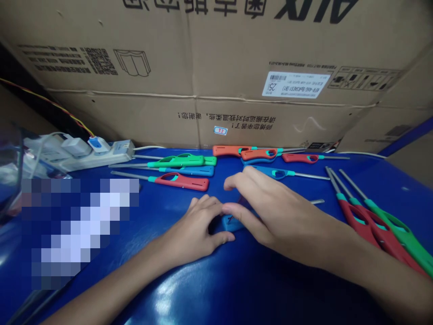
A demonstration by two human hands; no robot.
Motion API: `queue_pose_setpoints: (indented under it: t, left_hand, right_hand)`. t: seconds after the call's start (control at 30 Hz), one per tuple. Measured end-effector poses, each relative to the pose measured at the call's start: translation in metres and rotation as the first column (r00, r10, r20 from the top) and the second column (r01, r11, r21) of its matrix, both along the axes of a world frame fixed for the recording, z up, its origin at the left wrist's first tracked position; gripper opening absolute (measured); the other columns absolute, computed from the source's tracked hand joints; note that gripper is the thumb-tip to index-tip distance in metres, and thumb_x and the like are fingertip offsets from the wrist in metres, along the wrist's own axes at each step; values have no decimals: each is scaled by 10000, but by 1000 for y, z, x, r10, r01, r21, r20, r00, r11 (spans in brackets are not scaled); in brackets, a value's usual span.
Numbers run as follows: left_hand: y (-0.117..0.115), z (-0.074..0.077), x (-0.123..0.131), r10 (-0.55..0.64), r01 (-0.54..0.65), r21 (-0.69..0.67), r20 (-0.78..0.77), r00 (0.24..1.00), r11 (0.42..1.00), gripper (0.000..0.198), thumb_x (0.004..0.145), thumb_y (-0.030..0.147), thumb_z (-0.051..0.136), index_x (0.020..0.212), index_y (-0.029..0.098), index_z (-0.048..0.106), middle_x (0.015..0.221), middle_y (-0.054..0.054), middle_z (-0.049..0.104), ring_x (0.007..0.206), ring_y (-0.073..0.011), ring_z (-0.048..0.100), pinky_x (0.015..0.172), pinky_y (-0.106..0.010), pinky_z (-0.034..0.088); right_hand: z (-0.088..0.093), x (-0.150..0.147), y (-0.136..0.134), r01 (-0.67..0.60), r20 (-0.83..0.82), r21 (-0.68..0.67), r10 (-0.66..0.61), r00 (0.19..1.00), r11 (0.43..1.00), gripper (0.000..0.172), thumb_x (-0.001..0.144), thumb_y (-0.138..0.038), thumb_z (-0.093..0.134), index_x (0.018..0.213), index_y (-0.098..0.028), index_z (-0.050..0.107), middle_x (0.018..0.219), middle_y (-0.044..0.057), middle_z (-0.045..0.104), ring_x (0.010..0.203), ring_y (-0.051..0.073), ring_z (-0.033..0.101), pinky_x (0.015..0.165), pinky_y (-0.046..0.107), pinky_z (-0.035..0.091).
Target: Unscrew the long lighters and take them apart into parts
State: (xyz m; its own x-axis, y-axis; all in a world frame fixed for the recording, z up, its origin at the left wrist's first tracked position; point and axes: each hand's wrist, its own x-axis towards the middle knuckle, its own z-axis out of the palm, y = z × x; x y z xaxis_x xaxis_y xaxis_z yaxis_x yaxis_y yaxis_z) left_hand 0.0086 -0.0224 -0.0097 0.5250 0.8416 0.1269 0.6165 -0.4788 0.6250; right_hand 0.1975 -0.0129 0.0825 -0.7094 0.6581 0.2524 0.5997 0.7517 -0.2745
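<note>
In the middle of the blue table lies a blue gas lighter [233, 223] with a long metal nozzle, mostly hidden under my hands. My left hand [199, 225] pinches its butt end between thumb and fingers. Over its handle curls my right hand [270, 212], with the thumb tip close to the left index finger. Something dark shows in the gap between my right thumb and index finger, but I cannot make it out. Just beyond, another blue lighter [267, 173] lies flat. A red lighter [182, 181] rests to the upper left of my left hand.
Green lighters [186, 160] lie at the back left, orange lighters [230, 150] along the back. Red lighters [358, 221] and a green one [399, 230] lie at the right. A white power strip [118, 151] stands back left. A large cardboard box [152, 108] walls the rear.
</note>
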Motion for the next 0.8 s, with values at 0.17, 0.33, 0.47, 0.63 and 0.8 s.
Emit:
queue_pose_setpoints:
  t: [0.17, 0.33, 0.47, 0.63, 0.8]
  left_hand:
    - [0, 1, 0, 1, -1, -14, -45, 999, 1000, 294, 838, 410, 690, 1061, 242, 598, 1156, -74, 604, 1105, -302, 519, 980, -534, 390]
    - [1, 1, 0, 12, -12, -13, -26, 1000, 1000, 299, 828, 321, 690, 1094, 237, 586, 1212, -76, 597, 1129, -295, 514, 981, -505, 397]
    - [0, 2, 1, 1, -1, -11, -15, 1000, 1000, 231, 836, 282, 675, 1045, 231, 590, 1128, -61, 613, 1097, -280, 528, 958, -476, 418]
    - [-1, 1, 0, 3, -3, 5, -10, 1000, 1000, 338, 822, 345, 715, 1108, 235, 573, 1158, -73, 596, 1108, -304, 523, 943, -508, 427]
    - [-1, -1, 0, 2, -2, 2, -53, 999, 1000, 324, 836, 401, 692, 1093, 238, 581, 1167, -74, 595, 1104, -295, 520, 989, -535, 393]
  right_hand:
    - [-4, 5, 1, -39, -234, -119, 10, 972, 992, 378, 895, -94, 521, 1252, -218, 504, 1104, 20, 637, 920, 135, 612, 795, 260, 495]
    - [1, 3, -4, -117, -219, -295, 52, 974, 948, 439, 839, -18, 478, 1205, -255, 528, 1105, -26, 658, 987, 113, 611, 798, 221, 477]
    - [4, 0, -3, -19, -85, -197, 3, 996, 980, 88, 914, -233, 555, 981, -191, 593, 978, 20, 611, 891, 156, 580, 746, 282, 463]
    - [-1, 1, 2, -36, -66, -69, 32, 997, 997, 182, 991, -254, 462, 1099, -160, 575, 1000, 55, 598, 896, 170, 578, 749, 299, 467]
    - [1, 4, -1, -51, -205, -218, 5, 979, 975, 440, 931, -120, 469, 1351, -240, 411, 1113, 31, 618, 916, 137, 607, 746, 249, 489]
